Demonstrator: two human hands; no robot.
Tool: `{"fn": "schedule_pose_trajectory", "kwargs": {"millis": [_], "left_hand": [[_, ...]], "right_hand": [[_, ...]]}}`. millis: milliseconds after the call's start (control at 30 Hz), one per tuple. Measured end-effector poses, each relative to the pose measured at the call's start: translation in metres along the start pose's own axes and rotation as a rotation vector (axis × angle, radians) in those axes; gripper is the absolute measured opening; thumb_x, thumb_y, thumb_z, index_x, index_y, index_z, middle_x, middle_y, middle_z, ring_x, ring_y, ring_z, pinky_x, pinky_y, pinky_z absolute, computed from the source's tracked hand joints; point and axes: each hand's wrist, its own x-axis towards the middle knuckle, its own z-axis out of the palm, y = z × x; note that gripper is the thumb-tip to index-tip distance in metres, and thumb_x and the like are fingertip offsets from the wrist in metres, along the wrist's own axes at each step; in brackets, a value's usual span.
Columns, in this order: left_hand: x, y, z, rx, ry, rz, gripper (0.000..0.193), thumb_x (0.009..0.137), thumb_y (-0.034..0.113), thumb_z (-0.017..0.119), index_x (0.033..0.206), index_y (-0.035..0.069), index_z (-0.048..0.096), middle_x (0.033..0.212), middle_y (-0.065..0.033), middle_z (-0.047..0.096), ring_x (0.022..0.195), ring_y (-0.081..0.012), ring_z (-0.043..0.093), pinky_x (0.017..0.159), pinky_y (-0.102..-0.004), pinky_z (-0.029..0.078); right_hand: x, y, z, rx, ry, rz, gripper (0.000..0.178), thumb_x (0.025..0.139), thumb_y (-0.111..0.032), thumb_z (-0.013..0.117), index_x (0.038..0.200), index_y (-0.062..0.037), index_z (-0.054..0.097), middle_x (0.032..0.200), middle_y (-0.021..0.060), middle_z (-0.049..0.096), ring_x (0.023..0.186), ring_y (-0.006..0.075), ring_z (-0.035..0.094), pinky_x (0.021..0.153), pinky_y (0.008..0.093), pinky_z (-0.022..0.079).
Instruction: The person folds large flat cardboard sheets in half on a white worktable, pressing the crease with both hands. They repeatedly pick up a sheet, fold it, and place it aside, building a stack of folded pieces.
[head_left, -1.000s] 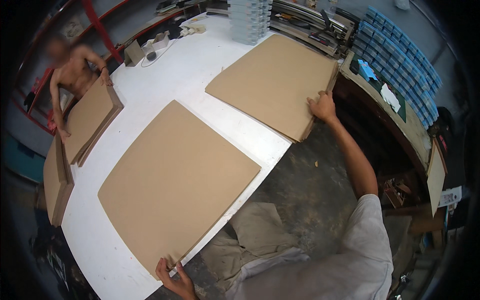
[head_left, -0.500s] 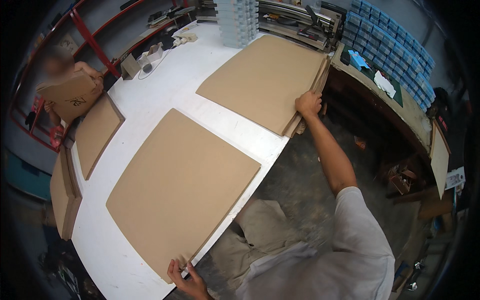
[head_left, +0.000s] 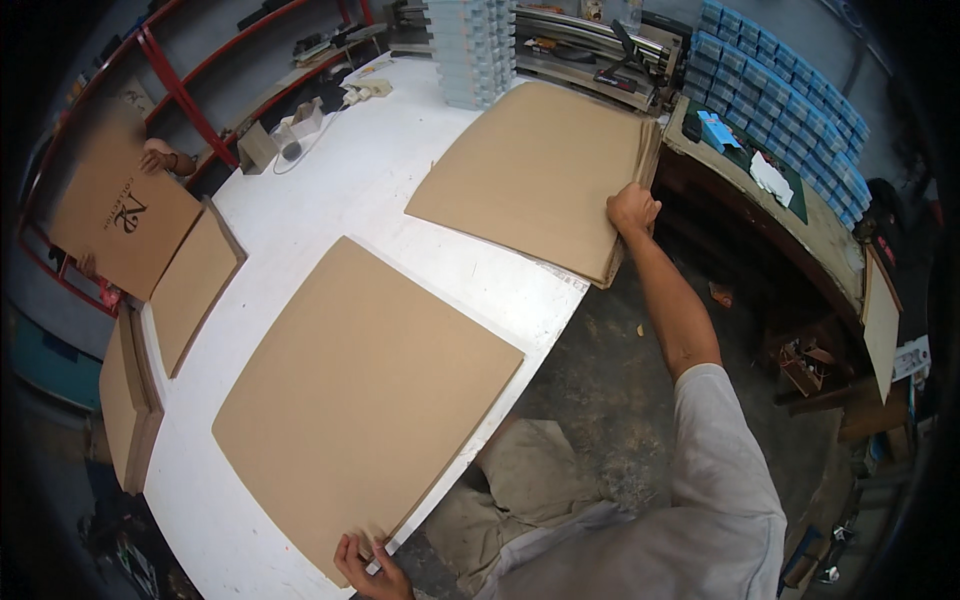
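Blue boxes [head_left: 780, 110] bank up at two o'clock, their contents unclear. On the white table [head_left: 300, 205], a bare strip separates the near cardboard [head_left: 370, 400] at eight, the left hand's [head_left: 382, 578] fingers spread at its corner, from the edge-side cardboard stack [head_left: 535, 180] at one, gripped by the right hand's [head_left: 632, 208] curled fingers.

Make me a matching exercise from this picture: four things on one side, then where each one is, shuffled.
Things
1. Wearer's left hand
2. Wearer's right hand
3. Tall stack of pale blue plastic boxes
4. Upright brown cardboard sheet with dark printing

Places
A. Standing on the far part of the white table
B. At the right edge of the layered brown cardboard pile
C. Held up by a co-worker's hands
D. At the near end of the closest flat brown cardboard

Pairs: 1-D, 2-B, 3-A, 4-C
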Motion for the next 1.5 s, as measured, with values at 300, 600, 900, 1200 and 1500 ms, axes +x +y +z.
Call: {"fn": "schedule_pose_trajectory", "kwargs": {"millis": [300,600,900,1200,1500], "left_hand": [[-0.003,0.000,-0.001,-0.007,0.029,-0.049,0.034,0.099,0.015,0.078,0.127,-0.004,0.072,0.131,-0.0252,0.063,0.109,-0.0340,0.067,0.085,-0.0423,0.061],[0.002,0.008,-0.031,0.093,0.009,-0.110,0.047,0.083,0.010,0.088,0.126,0.002,0.071,0.137,-0.0255,0.062,0.126,-0.0429,0.059,0.106,-0.0523,0.048],[0.025,-0.037,-0.092,0.077,-0.287,-0.409,0.058,0.071,0.012,0.097,0.123,0.005,0.071,0.140,-0.0262,0.064,0.127,-0.0451,0.064,0.106,-0.0508,0.054],[0.015,-0.053,-0.091,0.062,-0.275,-0.349,0.043,0.073,0.005,0.094,0.107,-0.004,0.070,0.102,-0.0180,0.074,0.093,-0.0322,0.071,0.089,-0.0410,0.057],[0.015,-0.064,-0.094,0.046,-0.289,-0.429,0.044,0.067,-0.006,0.093,0.105,-0.005,0.071,0.100,-0.0187,0.074,0.085,-0.0285,0.073,0.080,-0.0372,0.061]], "right_hand": [[0.007,0.017,0.007,0.158,0.052,0.183,0.042,0.084,-0.027,0.075,0.115,0.0008,0.075,0.123,0.0214,0.074,0.116,0.0384,0.072,0.106,0.0480,0.051],[0.002,-0.018,0.009,-0.215,0.418,-0.170,0.054,0.097,-0.037,0.072,0.139,-0.0047,0.060,0.127,0.0178,0.069,0.113,0.0326,0.069,0.103,0.0515,0.048],[-0.245,-0.028,-0.104,0.324,-0.806,-1.310,0.062,0.081,-0.008,0.087,0.140,-0.0070,0.066,0.132,0.0191,0.067,0.112,0.0364,0.069,0.099,0.0437,0.055],[-0.254,-0.040,-0.088,0.295,-0.874,-1.306,0.057,0.078,-0.013,0.090,0.131,-0.0033,0.072,0.124,0.0255,0.069,0.113,0.0413,0.069,0.100,0.0462,0.056],[-0.264,-0.036,-0.081,0.307,-0.698,-1.354,0.062,0.073,-0.032,0.093,0.128,-0.0075,0.077,0.130,0.0309,0.069,0.111,0.0441,0.073,0.096,0.0469,0.059]]}}
